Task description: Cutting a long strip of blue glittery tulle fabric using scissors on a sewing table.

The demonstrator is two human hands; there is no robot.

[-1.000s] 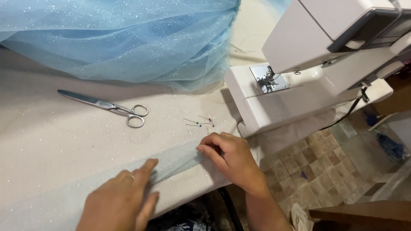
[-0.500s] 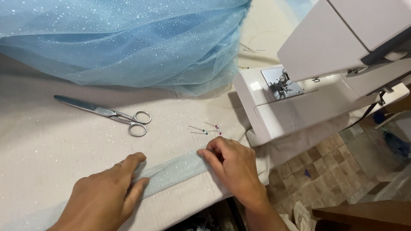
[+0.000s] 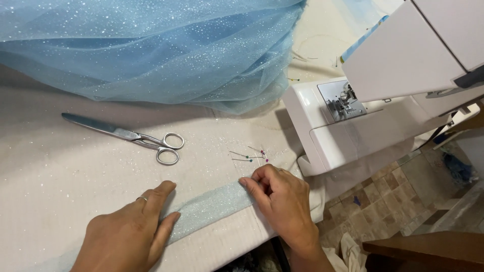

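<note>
A folded strip of pale blue glittery tulle lies along the near edge of the cream cloth-covered table. The left hand rests flat on the strip's left part; the right hand presses its right end. Just behind the right hand lie several round-headed steel pins. Left of the pins sit the long steel scissors. Behind them spreads a heap of pale blue glittery tulle. The white plastic sewing machine stands at the right.

Pale-blue glittery tulle, white sewing machine
</note>
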